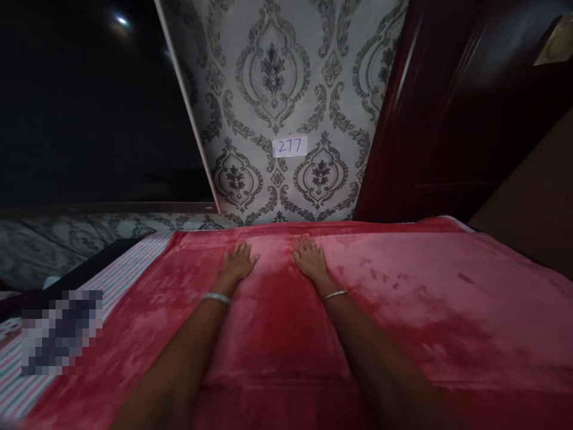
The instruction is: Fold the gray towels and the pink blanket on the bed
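A plush red and pink blanket lies spread out before me, its pile showing darker and lighter patches. My left hand rests flat near the blanket's far edge, fingers spread, a bracelet at the wrist. Beside it on the right, my right hand also presses flat on the fabric with its fingers apart, a thin bangle on that wrist. Both arms reach straight forward. Neither hand grips anything.
Under the blanket's left side shows a striped cloth, with a blurred-out patch over part of it. A large dark screen stands at the left. Patterned wallpaper bears a paper label reading 277. A dark red door is at the right.
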A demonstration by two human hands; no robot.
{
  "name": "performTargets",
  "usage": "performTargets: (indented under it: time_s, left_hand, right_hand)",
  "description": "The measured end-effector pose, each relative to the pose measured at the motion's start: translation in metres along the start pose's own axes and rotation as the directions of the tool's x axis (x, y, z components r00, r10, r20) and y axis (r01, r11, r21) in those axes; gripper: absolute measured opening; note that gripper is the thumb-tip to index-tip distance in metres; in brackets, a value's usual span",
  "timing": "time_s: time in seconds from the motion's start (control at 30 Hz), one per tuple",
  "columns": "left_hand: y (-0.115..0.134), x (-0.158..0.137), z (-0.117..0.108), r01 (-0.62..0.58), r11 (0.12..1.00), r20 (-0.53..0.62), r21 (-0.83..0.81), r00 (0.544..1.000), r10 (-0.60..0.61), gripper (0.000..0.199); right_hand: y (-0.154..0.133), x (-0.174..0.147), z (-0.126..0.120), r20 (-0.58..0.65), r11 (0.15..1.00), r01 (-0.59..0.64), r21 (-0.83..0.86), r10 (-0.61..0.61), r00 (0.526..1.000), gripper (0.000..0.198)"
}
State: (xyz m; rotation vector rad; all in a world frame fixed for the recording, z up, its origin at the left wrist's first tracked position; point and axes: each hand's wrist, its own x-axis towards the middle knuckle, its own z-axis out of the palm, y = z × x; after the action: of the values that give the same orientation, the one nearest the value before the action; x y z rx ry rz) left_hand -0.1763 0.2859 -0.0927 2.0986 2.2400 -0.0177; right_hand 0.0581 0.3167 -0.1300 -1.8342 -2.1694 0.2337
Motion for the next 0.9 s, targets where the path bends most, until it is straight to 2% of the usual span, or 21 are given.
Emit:
performTargets:
  time_s: [0.13, 0.2, 0.27, 0.33, 0.43, 0.5, 0.67, 0.77, 0.9]
  left_hand:
    - [0.005, -0.029, -0.008, -0.024, 1.000, -0.016, 0.007, 1.000, 0.024, 0.062]
    - [0.010, -0.046, -0.011, -0.083, 0.997, -0.019, -0.005, 0.996, 0.083, 0.062]
    - [0.015, -0.064, -0.010, -0.157, 0.987, -0.015, -0.029, 0.987, 0.157, 0.062]
    - [0.021, -0.082, -0.005, -0.213, 0.976, -0.041, -0.045, 0.976, 0.212, 0.062]
    - [0.029, -0.105, 0.012, -0.247, 0.969, -0.115, -0.021, 0.963, 0.244, 0.062]
    - [0.033, -0.117, 0.025, -0.228, 0.974, -0.147, 0.018, 0.963, 0.228, 0.062]
    - [0.037, -0.125, 0.039, -0.214, 0.975, -0.183, 0.066, 0.958, 0.222, 0.063]
    - [0.035, -0.123, 0.035, -0.230, 0.972, -0.166, 0.047, 0.958, 0.234, 0.064]
    - [0.031, -0.124, 0.028, -0.250, 0.968, -0.102, 0.029, 0.962, 0.252, 0.066]
  right_hand:
    - [-0.001, -0.001, -0.015, 0.062, 1.000, -0.008, 0.010, 0.007, 0.998, 0.058]
    - [-0.006, -0.006, -0.026, 0.105, 0.999, -0.033, 0.015, 0.031, 0.994, 0.058]
    - [-0.016, -0.018, -0.035, 0.096, 1.000, -0.019, 0.003, 0.019, 0.995, 0.056]
    - [-0.029, -0.040, -0.037, 0.042, 0.995, 0.093, -0.022, -0.092, 0.995, 0.054]
    - [-0.044, -0.079, -0.026, 0.047, 0.956, 0.292, -0.032, -0.290, 0.956, 0.053]
    - [-0.047, -0.098, -0.016, 0.086, 0.946, 0.324, -0.019, -0.321, 0.943, 0.054]
    - [-0.038, -0.108, -0.008, 0.094, 0.941, 0.335, -0.045, -0.330, 0.939, 0.057]
    - [-0.028, -0.107, -0.013, 0.115, 0.937, 0.344, -0.063, -0.335, 0.935, 0.060]
    - [-0.011, -0.117, -0.022, 0.154, 0.950, 0.300, -0.084, -0.285, 0.946, 0.064]
